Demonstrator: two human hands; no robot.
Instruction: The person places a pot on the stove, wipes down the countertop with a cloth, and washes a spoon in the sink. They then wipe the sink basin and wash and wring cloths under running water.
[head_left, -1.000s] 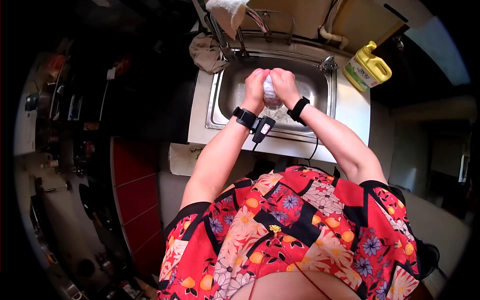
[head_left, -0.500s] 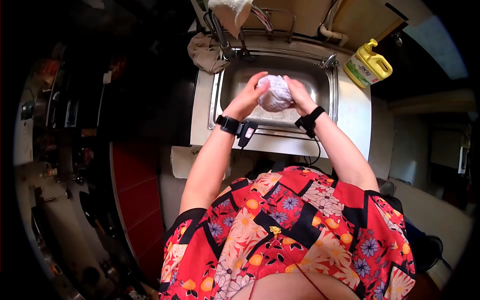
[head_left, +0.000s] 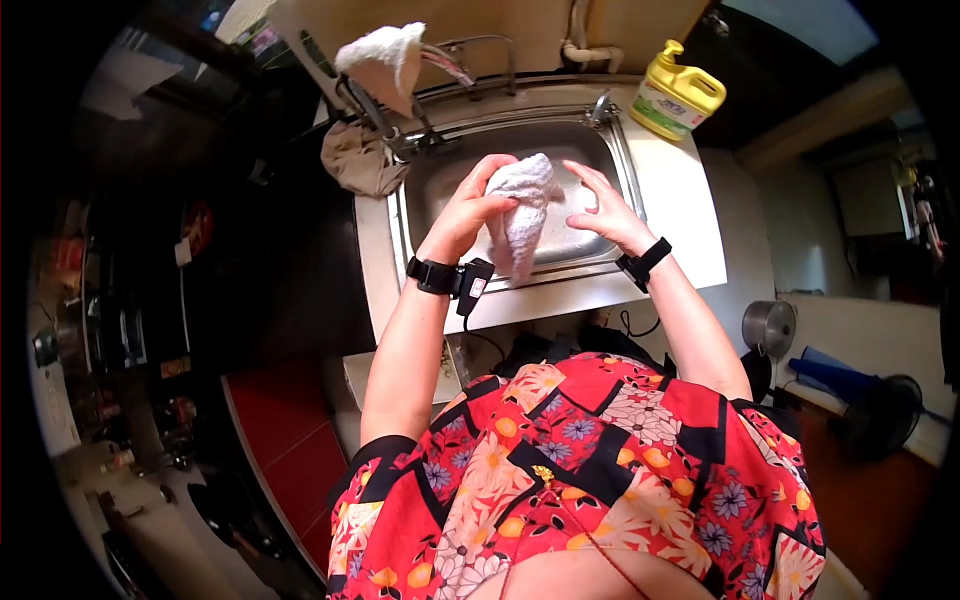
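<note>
A white, textured cloth (head_left: 522,205) hangs partly unfolded over the near side of the metal sink (head_left: 437,180). My left hand (head_left: 468,208) is closed on its left edge, the thumb across the front. Just to the right, my right hand (head_left: 606,208) is apart from the cloth, its fingers and thumb spread with nothing between them. Both wrists wear black straps; a small black device (head_left: 474,285) sits at the left one.
A yellow pump bottle (head_left: 678,95) stands on the counter right of the sink. A brownish cloth (head_left: 360,160) lies at the sink's left corner. Another white cloth (head_left: 385,62) hangs by the faucet. A metal pot (head_left: 768,328) is at the lower right.
The cloth was a bunched ball between both hands; now it hangs loosened from my left hand. My right hand has let go and opened. The view has shifted.
</note>
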